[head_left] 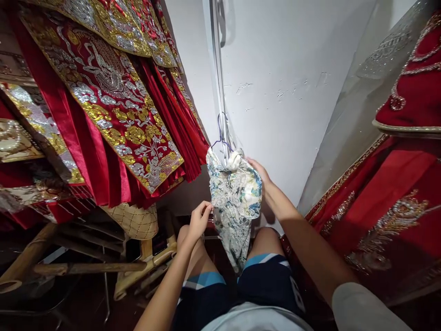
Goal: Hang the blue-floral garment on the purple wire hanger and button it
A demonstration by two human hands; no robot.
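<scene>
A white floral dress [236, 197] with blue, green and yellow print hangs in front of me. Its dark wire hanger [219, 131] is by the lower end of a thin metal pole. With thumb and fingers, my left hand [200, 218] pinches the dress at its left edge. My right hand [260, 172] reaches round the dress's upper right side; most of its fingers are behind the cloth, so its grip is hidden. The lower end of the dress tapers down between my knees.
Red embroidered garments [120, 105] with gold and silver sequins hang at left. Below them stands a bamboo frame [89, 266]. A metal pole [217, 69] runs along the white wall [282, 92], which has scuff marks. At right hang red beaded garments [389, 207], partly under clear plastic.
</scene>
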